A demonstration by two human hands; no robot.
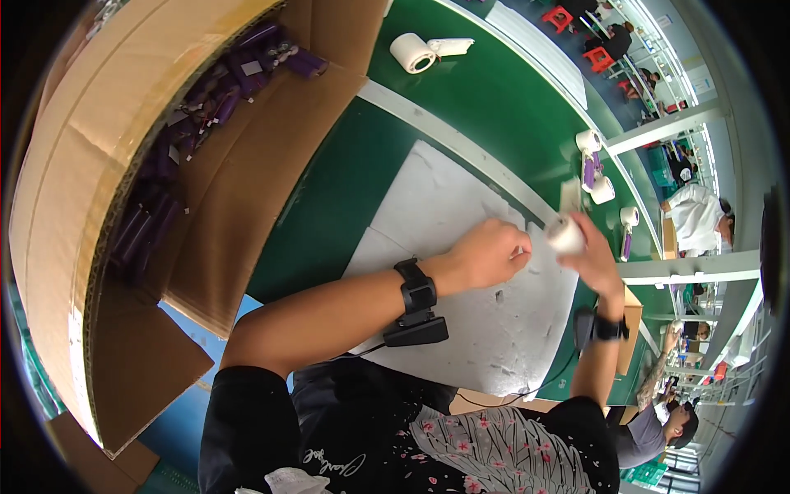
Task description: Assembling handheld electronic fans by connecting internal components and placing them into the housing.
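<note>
My left hand [492, 253] is closed above a white foam sheet [428, 198], fingers curled in; whatever they hold, if anything, is hidden. Just to its right, my right hand [594, 257] grips a white round housing [566, 236] with a handle-like piece extending away from me. This housing is slightly blurred. The two hands are apart. Black straps circle both wrists, and a small black box [417, 331] hangs by the left one.
On the left stands a big open cardboard box [74, 165] with several purple battery packs [148, 230]. Along the green bench [494, 90] lie another white housing [411, 53] and housings with purple packs [589, 169]. A white metal post [691, 270] rises at right. Other people work beyond.
</note>
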